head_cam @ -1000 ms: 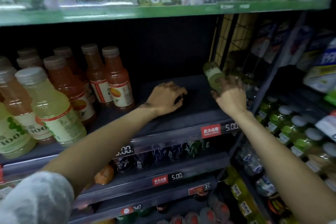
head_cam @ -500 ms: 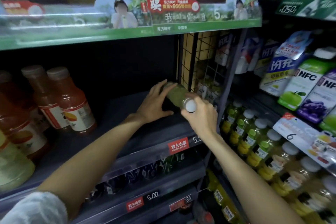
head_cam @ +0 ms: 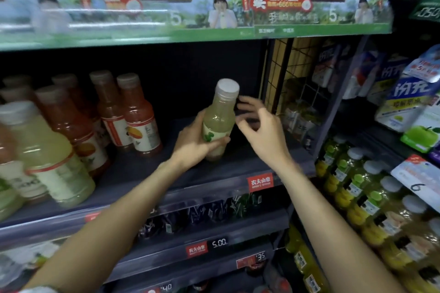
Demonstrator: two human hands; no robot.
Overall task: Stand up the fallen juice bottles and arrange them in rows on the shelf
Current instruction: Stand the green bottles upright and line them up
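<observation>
My left hand (head_cam: 195, 143) now grips the pale green juice bottle (head_cam: 217, 121) upright on the shelf (head_cam: 142, 173); my right hand (head_cam: 259, 131) has let go, fingers spread.

1. The shelf (head_cam: 147, 171) lies bare between the orange juice bottles (head_cam: 133, 112) and its right edge, save for one pale green bottle (head_cam: 217, 116) gripped upright by the left hand (head_cam: 195, 140).
2. The wire grid panel (head_cam: 283, 74) walls off the right edge.
3. Pale bottles (head_cam: 47, 154) crowd the front left corner.
4. The green banner shelf (head_cam: 190, 31) caps the opening overhead.
</observation>
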